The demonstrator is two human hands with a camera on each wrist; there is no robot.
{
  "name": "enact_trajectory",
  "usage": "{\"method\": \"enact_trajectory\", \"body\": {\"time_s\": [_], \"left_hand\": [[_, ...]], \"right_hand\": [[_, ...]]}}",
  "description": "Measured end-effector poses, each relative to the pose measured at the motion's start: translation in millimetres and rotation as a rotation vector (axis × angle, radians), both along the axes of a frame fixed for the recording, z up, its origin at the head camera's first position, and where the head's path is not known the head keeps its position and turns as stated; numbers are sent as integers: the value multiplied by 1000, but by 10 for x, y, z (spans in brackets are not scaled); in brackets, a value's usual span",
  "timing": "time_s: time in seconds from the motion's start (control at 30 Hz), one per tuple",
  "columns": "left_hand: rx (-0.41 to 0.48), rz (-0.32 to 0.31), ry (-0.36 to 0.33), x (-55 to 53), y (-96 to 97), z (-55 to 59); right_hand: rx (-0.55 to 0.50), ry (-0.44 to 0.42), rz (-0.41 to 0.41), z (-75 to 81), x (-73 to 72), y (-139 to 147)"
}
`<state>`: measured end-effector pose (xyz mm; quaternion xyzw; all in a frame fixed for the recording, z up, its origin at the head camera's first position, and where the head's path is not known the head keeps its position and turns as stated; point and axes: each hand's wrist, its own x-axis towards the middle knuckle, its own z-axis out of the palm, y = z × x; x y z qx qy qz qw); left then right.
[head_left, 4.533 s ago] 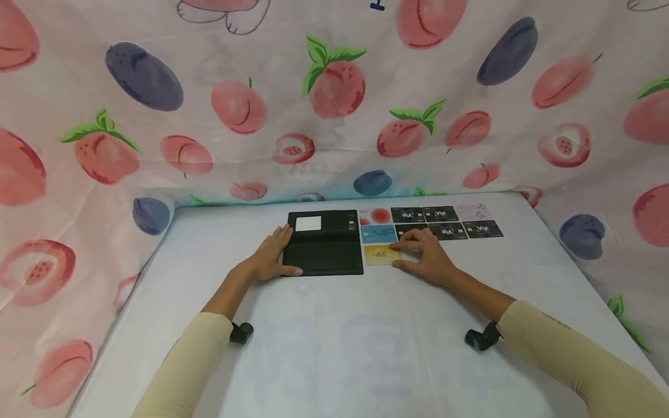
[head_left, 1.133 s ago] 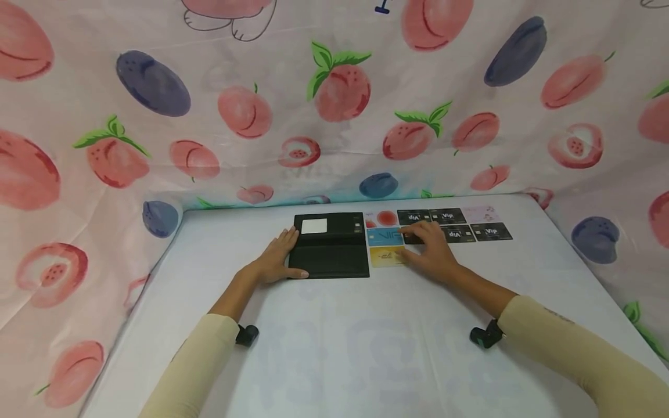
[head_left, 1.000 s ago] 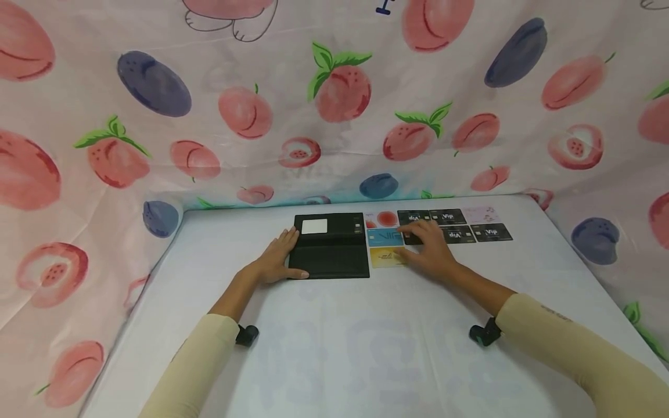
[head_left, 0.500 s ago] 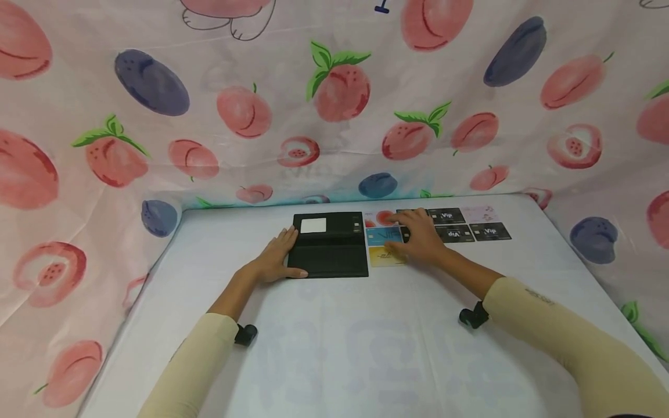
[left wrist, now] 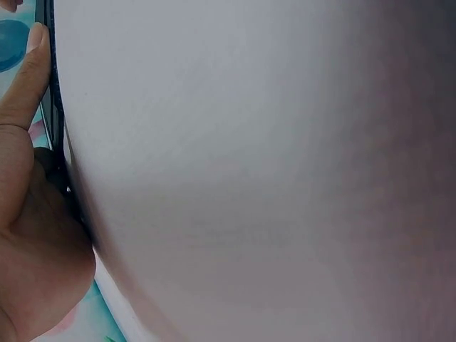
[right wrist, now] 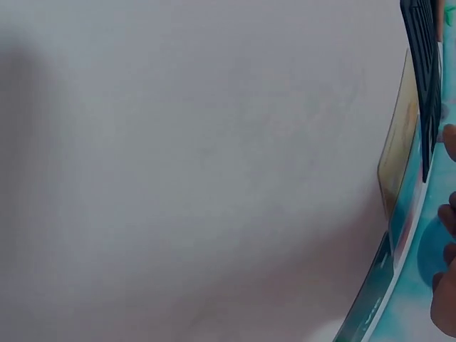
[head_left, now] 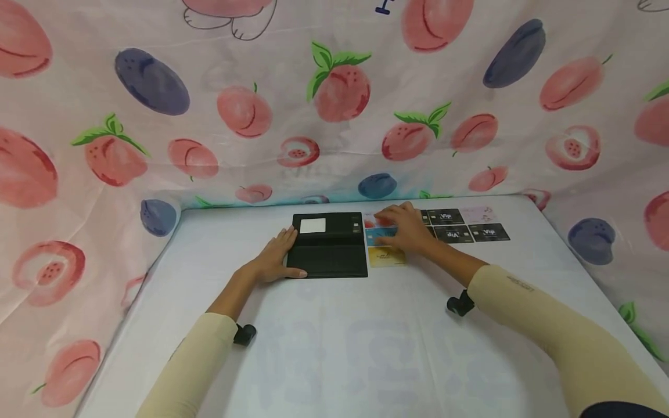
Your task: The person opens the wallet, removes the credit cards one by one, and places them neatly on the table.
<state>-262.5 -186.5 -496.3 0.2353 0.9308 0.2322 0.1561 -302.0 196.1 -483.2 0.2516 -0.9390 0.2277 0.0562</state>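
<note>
In the head view a black bifold wallet (head_left: pixel 328 262) lies unfolded on the white table, a white rectangle in its upper half. My left hand (head_left: pixel 272 256) rests along its left edge, fingers extended and thumb on the lower corner. To the wallet's right are a peach-print card (head_left: pixel 369 221), a blue VIP card (head_left: pixel 372 235) and a yellow card (head_left: pixel 387 257), stacked in a column. My right hand (head_left: pixel 410 227) lies over the upper two, fingertips on the peach-print card and thumb on the blue one. Only parts of the fingers (right wrist: pixel 445 299) enter the right wrist view.
Several black VIP cards (head_left: pixel 453 234) lie in rows right of my right hand, partly covered by it. A pale pink card (head_left: pixel 478 215) is at the far right of the back row. A fruit-print curtain (head_left: pixel 334 139) hangs behind the table (head_left: pixel 334 348).
My right hand has moved up and left, from the yellow card's right edge to the peach-print and blue cards. My left hand has stayed on the wallet.
</note>
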Motion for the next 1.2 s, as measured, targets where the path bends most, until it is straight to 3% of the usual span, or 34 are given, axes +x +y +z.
{"method": "enact_trajectory", "body": {"time_s": [0.5, 0.77, 1.2], "left_hand": [[16, -26, 9, -52, -11, -4], [11, -8, 0, -29, -2, 45], [14, -5, -7, -30, -14, -41]], "right_hand": [[125, -19, 13, 47, -237, -165], [126, -13, 38, 65, -283, -247], [176, -40, 23, 16, -347, -354]]}}
